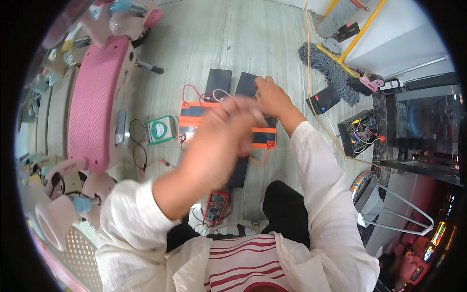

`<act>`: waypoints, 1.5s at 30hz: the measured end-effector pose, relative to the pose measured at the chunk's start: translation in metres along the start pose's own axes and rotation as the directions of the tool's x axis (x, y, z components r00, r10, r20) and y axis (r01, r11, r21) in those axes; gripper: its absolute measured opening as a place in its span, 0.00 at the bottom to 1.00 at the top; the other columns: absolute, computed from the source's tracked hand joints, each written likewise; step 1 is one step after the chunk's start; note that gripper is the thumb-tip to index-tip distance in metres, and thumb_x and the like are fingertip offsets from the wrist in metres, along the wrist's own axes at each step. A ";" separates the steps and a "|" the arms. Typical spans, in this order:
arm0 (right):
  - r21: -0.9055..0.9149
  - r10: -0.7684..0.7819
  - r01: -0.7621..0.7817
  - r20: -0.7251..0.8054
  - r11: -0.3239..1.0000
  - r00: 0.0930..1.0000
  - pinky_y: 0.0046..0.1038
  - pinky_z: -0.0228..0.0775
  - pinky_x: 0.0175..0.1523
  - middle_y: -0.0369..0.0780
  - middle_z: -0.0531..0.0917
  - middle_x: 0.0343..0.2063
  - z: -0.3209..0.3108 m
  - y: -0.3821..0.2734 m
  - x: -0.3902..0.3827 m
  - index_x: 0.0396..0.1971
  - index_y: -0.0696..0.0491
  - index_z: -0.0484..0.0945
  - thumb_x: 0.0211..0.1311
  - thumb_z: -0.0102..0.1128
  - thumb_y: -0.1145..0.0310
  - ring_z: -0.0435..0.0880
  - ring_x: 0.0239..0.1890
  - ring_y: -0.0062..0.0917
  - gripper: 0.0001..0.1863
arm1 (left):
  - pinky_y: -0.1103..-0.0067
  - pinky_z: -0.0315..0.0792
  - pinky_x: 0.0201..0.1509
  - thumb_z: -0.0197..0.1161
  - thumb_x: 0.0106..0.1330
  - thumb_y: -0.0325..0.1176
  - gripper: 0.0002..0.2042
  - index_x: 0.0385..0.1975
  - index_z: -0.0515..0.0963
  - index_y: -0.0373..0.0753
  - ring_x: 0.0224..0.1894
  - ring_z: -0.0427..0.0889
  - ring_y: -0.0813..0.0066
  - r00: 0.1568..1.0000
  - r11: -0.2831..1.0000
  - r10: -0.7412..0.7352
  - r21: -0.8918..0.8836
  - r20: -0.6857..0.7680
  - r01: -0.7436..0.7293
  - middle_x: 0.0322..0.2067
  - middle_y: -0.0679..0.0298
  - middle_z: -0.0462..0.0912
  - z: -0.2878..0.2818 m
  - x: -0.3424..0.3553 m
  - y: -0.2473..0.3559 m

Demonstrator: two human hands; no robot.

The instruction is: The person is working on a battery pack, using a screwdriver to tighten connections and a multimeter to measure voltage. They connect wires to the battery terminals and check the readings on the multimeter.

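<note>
Two batteries with dark tops and orange edges (190, 111) lie side by side on the floor in front of me. My left hand (233, 119) is above them, smeared by motion, so its fingers cannot be read. My right hand (272, 100) is at the right end, fingers bent together beside a black battery block (246, 83); anything between them is hidden. Another black block (219, 82) stands to its left, and a third dark block (238, 174) lies nearer, partly behind my left arm. Red and white wires (190, 88) loop at the far edge.
A red multimeter (215, 208) lies near my feet, and a green-framed meter (160, 130) with leads sits left. To the right are a black block (322, 100), an open box of wires (359, 134), a hanging orange cord (308, 63) and a grey mop (331, 73). Pink scooters (99, 104) line the left.
</note>
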State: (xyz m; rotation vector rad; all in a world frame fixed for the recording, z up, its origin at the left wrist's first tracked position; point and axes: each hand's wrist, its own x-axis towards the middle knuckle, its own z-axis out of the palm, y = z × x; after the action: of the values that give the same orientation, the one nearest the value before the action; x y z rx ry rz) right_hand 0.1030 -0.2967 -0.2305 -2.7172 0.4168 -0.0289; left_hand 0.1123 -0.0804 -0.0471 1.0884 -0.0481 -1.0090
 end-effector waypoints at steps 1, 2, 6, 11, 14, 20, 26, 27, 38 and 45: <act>-0.035 0.022 -0.023 -0.007 0.999 1.000 0.45 0.75 0.43 0.50 0.81 0.34 -0.002 -0.004 0.000 0.40 0.58 0.71 0.61 0.65 0.55 0.82 0.40 0.48 0.22 | 0.86 0.58 0.22 0.59 0.68 0.28 0.07 0.42 0.76 0.35 0.19 0.62 0.86 0.997 0.998 -0.070 0.004 0.030 0.070 0.27 0.67 0.79 0.011 -0.028 -0.005; -0.022 0.098 -0.097 0.045 0.995 0.994 0.45 0.75 0.43 0.51 0.80 0.36 -0.005 -0.015 0.002 0.40 0.59 0.71 0.61 0.65 0.56 0.82 0.41 0.49 0.22 | 0.86 0.57 0.22 0.59 0.68 0.28 0.06 0.42 0.77 0.36 0.18 0.62 0.86 0.990 0.991 -0.136 0.013 0.046 0.136 0.27 0.67 0.79 0.018 -0.057 -0.009; -0.013 0.227 -0.228 -0.051 0.974 0.973 0.45 0.77 0.43 0.53 0.82 0.36 0.000 -0.033 0.000 0.38 0.60 0.73 0.64 0.60 0.53 0.84 0.39 0.48 0.22 | 0.86 0.57 0.23 0.58 0.70 0.26 0.06 0.43 0.77 0.37 0.18 0.63 0.86 0.962 0.945 -0.263 -0.181 0.074 0.273 0.29 0.64 0.79 0.004 -0.132 -0.048; -0.018 0.051 -0.054 -0.135 0.998 0.989 0.44 0.76 0.45 0.52 0.82 0.37 0.012 -0.018 -0.006 0.39 0.59 0.74 0.64 0.59 0.56 0.83 0.42 0.49 0.19 | 0.87 0.59 0.25 0.55 0.71 0.25 0.07 0.45 0.75 0.34 0.22 0.64 0.87 0.994 0.938 -0.098 -0.329 0.056 0.111 0.28 0.65 0.77 -0.029 -0.153 -0.045; 0.004 0.322 -0.326 0.134 0.945 0.937 0.43 0.75 0.47 0.53 0.78 0.43 -0.008 -0.042 -0.010 0.43 0.59 0.73 0.63 0.58 0.61 0.82 0.45 0.48 0.17 | 0.85 0.60 0.26 0.55 0.71 0.24 0.07 0.45 0.74 0.33 0.24 0.66 0.85 0.983 0.883 -0.123 -0.438 0.136 0.171 0.28 0.66 0.75 -0.041 -0.166 -0.034; 0.270 0.016 0.015 -0.113 0.963 0.993 0.41 0.75 0.43 0.50 0.80 0.42 0.008 -0.006 -0.017 0.44 0.57 0.73 0.66 0.56 0.56 0.85 0.39 0.42 0.18 | 0.83 0.65 0.32 0.56 0.66 0.16 0.09 0.45 0.73 0.30 0.28 0.71 0.81 0.962 0.776 -0.156 -0.575 0.222 0.258 0.30 0.61 0.76 -0.060 -0.177 -0.019; -0.014 0.135 -0.140 -0.166 0.990 0.977 0.42 0.75 0.40 0.47 0.81 0.40 0.007 -0.017 -0.014 0.41 0.56 0.74 0.68 0.55 0.57 0.84 0.37 0.41 0.16 | 0.81 0.64 0.30 0.56 0.65 0.17 0.08 0.43 0.73 0.31 0.27 0.71 0.80 0.970 0.804 -0.199 -0.543 0.136 0.241 0.29 0.60 0.77 -0.062 -0.167 -0.014; 0.038 0.085 -0.080 -0.162 0.996 0.983 0.42 0.75 0.39 0.47 0.81 0.39 0.007 -0.015 -0.012 0.40 0.56 0.74 0.68 0.55 0.56 0.84 0.37 0.42 0.17 | 0.81 0.64 0.30 0.56 0.65 0.18 0.08 0.42 0.73 0.31 0.26 0.71 0.79 0.971 0.810 -0.200 -0.536 0.128 0.237 0.29 0.59 0.77 -0.062 -0.166 -0.014; 0.091 -0.102 0.126 -0.232 0.988 0.967 0.45 0.75 0.38 0.46 0.82 0.32 0.002 -0.020 -0.003 0.37 0.54 0.75 0.66 0.57 0.51 0.84 0.33 0.43 0.19 | 0.78 0.62 0.26 0.57 0.64 0.20 0.05 0.39 0.73 0.32 0.23 0.72 0.78 0.977 0.863 -0.211 -0.465 0.020 0.196 0.27 0.57 0.78 -0.057 -0.159 -0.011; -0.069 0.099 -0.108 -0.127 0.992 0.987 0.43 0.76 0.38 0.45 0.82 0.32 0.001 -0.027 -0.006 0.38 0.54 0.74 0.64 0.60 0.51 0.84 0.34 0.43 0.19 | 0.79 0.60 0.24 0.57 0.64 0.20 0.05 0.38 0.72 0.32 0.21 0.70 0.78 0.981 0.875 -0.191 -0.451 0.019 0.179 0.26 0.58 0.77 -0.059 -0.157 -0.013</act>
State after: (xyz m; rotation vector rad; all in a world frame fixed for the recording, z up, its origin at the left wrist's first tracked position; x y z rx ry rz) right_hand 0.1054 -0.2709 -0.2210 -2.7732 0.6061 -0.1563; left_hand 0.0422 0.0706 -0.0203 0.6846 0.3070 -1.1083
